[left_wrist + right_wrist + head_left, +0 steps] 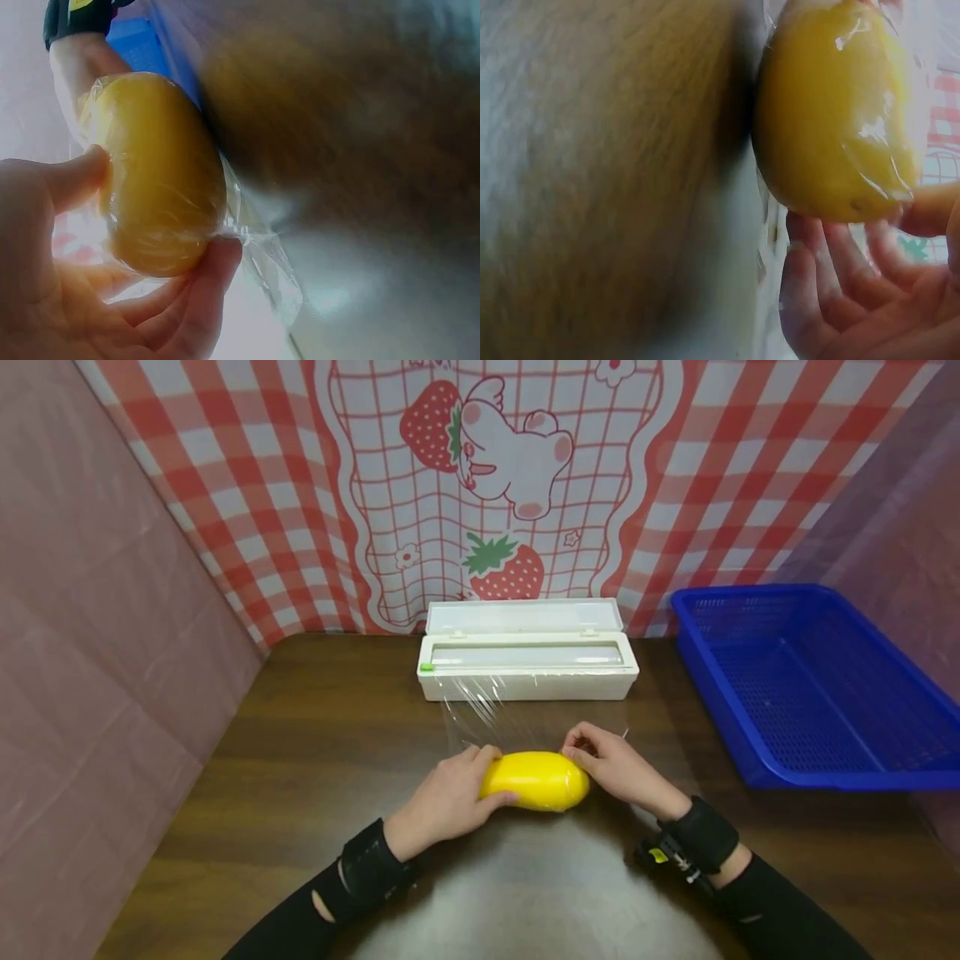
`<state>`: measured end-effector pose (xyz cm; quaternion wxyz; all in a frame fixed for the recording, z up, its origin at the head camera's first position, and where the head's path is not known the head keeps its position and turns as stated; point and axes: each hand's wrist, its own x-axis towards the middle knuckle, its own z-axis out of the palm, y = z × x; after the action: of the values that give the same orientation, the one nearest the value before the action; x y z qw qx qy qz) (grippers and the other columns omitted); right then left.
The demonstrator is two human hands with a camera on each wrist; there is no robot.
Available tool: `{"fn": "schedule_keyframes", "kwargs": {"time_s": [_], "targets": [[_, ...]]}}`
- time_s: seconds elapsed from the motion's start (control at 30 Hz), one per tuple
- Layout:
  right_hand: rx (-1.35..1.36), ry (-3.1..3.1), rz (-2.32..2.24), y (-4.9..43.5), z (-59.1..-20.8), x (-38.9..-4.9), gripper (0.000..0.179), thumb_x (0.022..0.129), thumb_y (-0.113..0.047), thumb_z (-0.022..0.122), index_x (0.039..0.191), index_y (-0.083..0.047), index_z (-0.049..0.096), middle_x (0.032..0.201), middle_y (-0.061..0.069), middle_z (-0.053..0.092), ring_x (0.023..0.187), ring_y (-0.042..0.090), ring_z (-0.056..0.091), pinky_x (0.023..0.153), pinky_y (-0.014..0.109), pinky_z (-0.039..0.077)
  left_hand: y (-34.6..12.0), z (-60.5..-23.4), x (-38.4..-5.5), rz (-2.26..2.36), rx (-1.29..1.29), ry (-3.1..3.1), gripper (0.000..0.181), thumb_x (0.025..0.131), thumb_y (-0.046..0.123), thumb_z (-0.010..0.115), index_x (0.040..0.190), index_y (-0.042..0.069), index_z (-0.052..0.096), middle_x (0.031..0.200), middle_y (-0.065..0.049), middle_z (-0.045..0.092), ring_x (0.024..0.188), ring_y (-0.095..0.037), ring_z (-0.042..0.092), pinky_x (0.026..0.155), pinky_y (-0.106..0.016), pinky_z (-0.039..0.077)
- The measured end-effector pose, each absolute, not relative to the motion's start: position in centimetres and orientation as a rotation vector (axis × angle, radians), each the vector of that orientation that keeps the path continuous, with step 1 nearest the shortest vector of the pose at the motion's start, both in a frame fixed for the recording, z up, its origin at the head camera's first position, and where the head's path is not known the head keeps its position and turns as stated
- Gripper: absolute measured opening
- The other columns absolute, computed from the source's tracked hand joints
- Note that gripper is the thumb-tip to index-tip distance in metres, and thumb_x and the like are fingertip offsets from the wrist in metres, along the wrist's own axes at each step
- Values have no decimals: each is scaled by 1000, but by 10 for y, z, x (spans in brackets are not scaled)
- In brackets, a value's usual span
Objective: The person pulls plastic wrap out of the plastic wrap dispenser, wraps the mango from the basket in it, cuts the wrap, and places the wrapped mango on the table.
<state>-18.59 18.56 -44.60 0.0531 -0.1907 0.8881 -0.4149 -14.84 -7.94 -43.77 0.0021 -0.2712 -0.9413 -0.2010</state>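
A smooth, yellow, oval fruit-like object [536, 781] lies crosswise over the table in front of me, with clear cling film [487, 714] around it. My left hand [446, 797] grips its left end, thumb on the near side and fingers on the far side. At the right end, my right hand [618, 768] pinches the film between thumb and fingers, right against the yellow surface. Loose film [274, 281] bunches beside the left fingertips in the left wrist view. The right wrist view shows film wrinkles over the yellow object [832, 112] and a small dark spot near its end.
Behind the hands stands a white cling film dispenser [528, 687], its lid raised and film running from it toward the yellow object. A blue plastic basket [720, 718] is at the right. A checked strawberry-print cloth [285, 485] hangs behind the brown table [262, 760].
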Motion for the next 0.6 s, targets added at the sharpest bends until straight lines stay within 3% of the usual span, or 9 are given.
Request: {"fn": "schedule_keyframes", "kwargs": {"time_s": [0.13, 0.3, 0.4, 0.6], "targets": [[-568, 2874, -1276, 184, -446, -188, 23, 87, -28, 62, 101, -12, 56, 90, 0, 58, 80, 15, 53, 72, 33, 44, -80, -437, -155, -751, -828, -3006, 65, 82, 69, 44, 121, 17, 48, 99, 3, 52, 75, -12, 48, 64, -26, 41], [-690, 3131, -1199, 181, -440, -187, 16, 80, -22, 70, 89, -16, 59, 79, -3, 51, 70, 13, 46, 62, 31, 41, -80, -437, -163, -881, -789, -3060, 61, 83, 67, 45, 120, 18, 48, 98, 4, 54, 78, -12, 49, 67, -28, 42], [-753, 3119, -1188, 182, -439, -185, 9, 86, -27, 64, 87, -20, 60, 77, -8, 53, 68, 10, 48, 60, 28, 43, -80, -437, -165, -943, -746, -3100, 59, 84, 66, 44, 119, 19, 48, 97, 5, 54, 80, -12, 50, 69, -29, 42], [-769, 2948, -1217, 193, -433, -180, 23, 93, -40, 51, 96, -20, 62, 87, -9, 59, 75, 8, 55, 65, 28, 47, -78, -437, -166, -978, -703, -3125, 59, 87, 64, 41, 122, 16, 48, 103, 3, 55, 83, -13, 50, 71, -30, 42]]}}
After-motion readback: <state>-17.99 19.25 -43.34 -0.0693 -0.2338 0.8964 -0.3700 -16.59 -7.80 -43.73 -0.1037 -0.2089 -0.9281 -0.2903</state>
